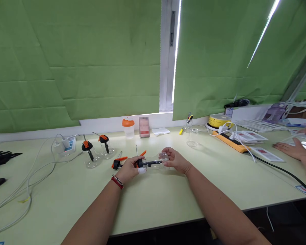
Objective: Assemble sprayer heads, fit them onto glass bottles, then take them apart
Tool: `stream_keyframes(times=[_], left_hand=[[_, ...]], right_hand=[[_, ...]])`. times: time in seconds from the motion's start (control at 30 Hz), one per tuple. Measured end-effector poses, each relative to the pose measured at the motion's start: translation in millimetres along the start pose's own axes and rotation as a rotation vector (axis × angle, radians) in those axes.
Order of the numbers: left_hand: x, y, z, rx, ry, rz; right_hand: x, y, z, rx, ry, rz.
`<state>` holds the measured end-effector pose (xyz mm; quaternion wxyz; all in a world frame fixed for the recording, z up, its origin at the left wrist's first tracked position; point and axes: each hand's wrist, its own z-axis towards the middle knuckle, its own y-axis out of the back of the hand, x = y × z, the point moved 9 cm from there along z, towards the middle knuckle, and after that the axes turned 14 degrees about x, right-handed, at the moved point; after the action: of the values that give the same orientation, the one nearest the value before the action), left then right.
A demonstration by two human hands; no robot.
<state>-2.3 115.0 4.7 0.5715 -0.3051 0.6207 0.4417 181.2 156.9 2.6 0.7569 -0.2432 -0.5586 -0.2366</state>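
Observation:
Both hands hold a clear bottle [156, 162] sideways just over the table, its black-and-orange top to the left and a black tube inside. My left hand [129, 169] is closed around the top, with white tape on one finger. The fingers of my right hand [175, 160] wrap the bottle's wide, rounded end. Beside my left hand lies a loose black-and-orange top [116, 164], partly hidden by that hand. Two similar bottles stand upright further left: one bottle [92, 162] nearer, the other bottle [107, 152] behind it. Both have black-and-orange tops with thin metal spouts.
At the back stand an orange-lidded cup [129, 129], a card box [144, 127] and a clear glass container [193, 137]. An orange power strip [229, 141] with cables lies right. White cables [28, 183] cross the left side. Another person's hand [292, 149] rests far right.

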Motion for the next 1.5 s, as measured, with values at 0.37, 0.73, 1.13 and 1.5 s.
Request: stream_keyframes(times=[0.37, 0.73, 1.13, 1.5], left_hand=[[0.4, -2.4, 1.3, 0.012, -0.021, 0.020], [-1.1, -1.2, 1.1, -0.008, -0.009, 0.042], [0.5, -2.0, 1.4, 0.018, -0.017, 0.079], [0.9, -3.9, 1.0, 0.027, -0.010, 0.097]], right_hand=[[2.5, -3.3, -1.3, 0.006, 0.000, -0.016], [3.7, -4.8, -1.1, 0.007, 0.009, -0.011], [3.0, -6.3, -1.2, 0.041, 0.001, 0.002], [-2.0, -5.5, -2.2, 0.023, -0.069, 0.014]])
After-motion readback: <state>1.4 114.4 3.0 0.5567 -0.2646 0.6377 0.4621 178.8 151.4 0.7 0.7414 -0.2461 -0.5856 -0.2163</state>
